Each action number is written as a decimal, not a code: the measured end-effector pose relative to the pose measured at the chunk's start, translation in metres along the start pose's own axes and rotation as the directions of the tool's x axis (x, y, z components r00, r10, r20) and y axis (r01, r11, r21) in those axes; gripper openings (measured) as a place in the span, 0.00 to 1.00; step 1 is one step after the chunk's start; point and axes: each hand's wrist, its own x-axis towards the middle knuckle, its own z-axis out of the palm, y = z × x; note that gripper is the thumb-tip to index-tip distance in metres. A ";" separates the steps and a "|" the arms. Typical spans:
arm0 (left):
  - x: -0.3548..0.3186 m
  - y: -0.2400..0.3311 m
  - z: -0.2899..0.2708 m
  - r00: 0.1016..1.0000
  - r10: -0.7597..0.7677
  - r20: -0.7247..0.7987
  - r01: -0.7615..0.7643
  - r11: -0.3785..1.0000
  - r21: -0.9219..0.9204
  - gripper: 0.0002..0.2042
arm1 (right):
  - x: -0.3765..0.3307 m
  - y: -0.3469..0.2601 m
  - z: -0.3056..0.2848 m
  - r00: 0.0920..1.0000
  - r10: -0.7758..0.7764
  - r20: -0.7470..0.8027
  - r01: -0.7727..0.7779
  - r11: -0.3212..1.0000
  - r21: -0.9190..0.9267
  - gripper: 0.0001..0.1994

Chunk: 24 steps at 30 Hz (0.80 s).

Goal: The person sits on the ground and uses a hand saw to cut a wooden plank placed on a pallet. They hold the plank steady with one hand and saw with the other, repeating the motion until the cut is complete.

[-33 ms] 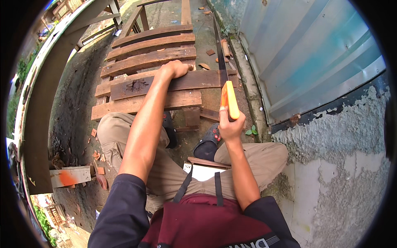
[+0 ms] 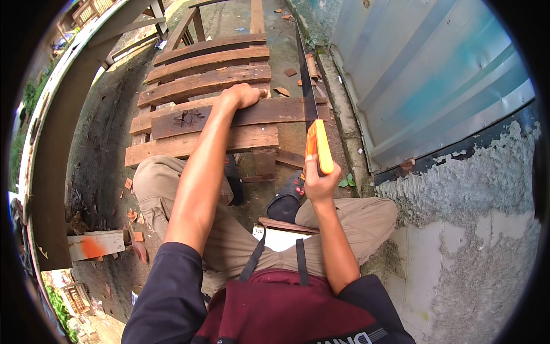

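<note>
My right hand (image 2: 318, 182) grips the orange handle of a hand saw (image 2: 317, 143); its long dark blade runs away from me across the right end of a darker wooden plank (image 2: 275, 112). My left hand (image 2: 243, 96) presses down on that plank, arm stretched forward. The plank lies on a pallet-like frame of several wooden slats (image 2: 206, 74). I am crouched on the ground, knees apart, in tan trousers and a dark red apron.
A corrugated blue-grey metal sheet (image 2: 429, 80) and a rough plastered wall (image 2: 475, 229) close off the right side. A thick beam (image 2: 63, 160) curves along the left. Wood scraps and chips (image 2: 134, 221) litter the dirt; a short block with orange paint (image 2: 94, 245) lies at lower left.
</note>
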 end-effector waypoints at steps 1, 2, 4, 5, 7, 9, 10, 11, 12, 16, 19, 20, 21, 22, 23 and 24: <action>-0.001 0.000 0.001 1.000 -0.004 0.027 0.005 1.000 -0.018 0.33 | -0.023 -0.001 -0.013 1.000 -0.019 0.025 0.020 0.999 -0.048 0.10; -0.003 0.001 0.000 0.999 -0.008 0.053 0.010 0.999 -0.035 0.34 | -0.051 0.004 -0.027 0.995 -0.079 0.056 0.084 0.992 -0.093 0.09; -0.002 0.000 0.004 0.997 -0.041 0.062 0.045 0.997 -0.070 0.34 | -0.113 0.000 -0.060 0.970 -0.193 0.146 0.221 0.952 -0.213 0.06; 0.003 0.005 0.000 0.999 -0.036 0.040 0.039 0.998 -0.057 0.34 | -0.141 0.004 -0.073 0.967 -0.217 0.134 0.243 0.944 -0.223 0.06; -0.006 0.005 0.006 0.998 -0.056 0.020 0.056 0.998 -0.028 0.34 | -0.189 0.008 -0.104 0.961 -0.182 0.206 0.238 0.926 -0.294 0.06; -0.001 0.000 0.006 0.997 -0.068 0.038 0.070 0.996 -0.051 0.35 | -0.194 0.013 -0.108 0.978 -0.130 0.160 0.162 0.964 -0.209 0.05; 0.000 -0.001 0.007 0.998 -0.052 0.020 0.052 0.998 -0.031 0.35 | -0.176 0.007 -0.098 0.973 -0.168 0.158 0.203 0.950 -0.237 0.06; 0.002 -0.001 0.007 0.999 -0.037 0.002 0.037 0.999 -0.012 0.35 | -0.154 0.005 -0.088 0.966 -0.206 0.157 0.242 0.934 -0.264 0.06; -0.001 0.005 0.007 0.999 -0.043 -0.008 0.043 0.999 -0.010 0.35 | -0.126 0.008 -0.076 0.967 -0.207 0.151 0.239 0.941 -0.238 0.07; 0.007 0.006 0.000 0.998 -0.045 0.048 0.048 0.997 -0.063 0.34 | -0.030 0.000 -0.015 1.000 -0.014 0.023 0.014 1.000 -0.010 0.10; 0.002 0.002 0.006 0.992 0.128 -0.002 -0.129 0.992 -0.017 0.33 | -0.045 0.003 -0.021 0.993 -0.117 0.012 0.117 0.992 -0.050 0.09; 0.001 0.009 0.002 0.995 0.034 0.091 -0.031 0.999 -0.035 0.34 | -0.059 0.003 -0.037 0.989 -0.126 0.084 0.137 0.980 -0.146 0.08; 0.013 -0.011 0.006 0.997 0.057 0.056 -0.055 0.998 -0.034 0.34 | -0.080 -0.006 -0.047 0.982 -0.134 0.132 0.155 0.974 -0.168 0.07; 0.010 -0.002 0.004 0.997 0.059 0.055 -0.057 0.998 -0.032 0.34 | -0.103 0.001 -0.063 0.968 -0.179 0.176 0.218 0.946 -0.238 0.05; 0.004 0.002 0.005 0.996 0.054 0.064 -0.052 0.998 -0.029 0.35 | -0.126 -0.004 -0.073 0.969 -0.180 0.168 0.217 0.947 -0.236 0.02; 0.009 -0.006 0.009 0.998 0.001 0.056 0.003 0.997 -0.072 0.34 | -0.149 -0.002 -0.088 0.958 -0.172 0.230 0.233 0.935 -0.269 0.04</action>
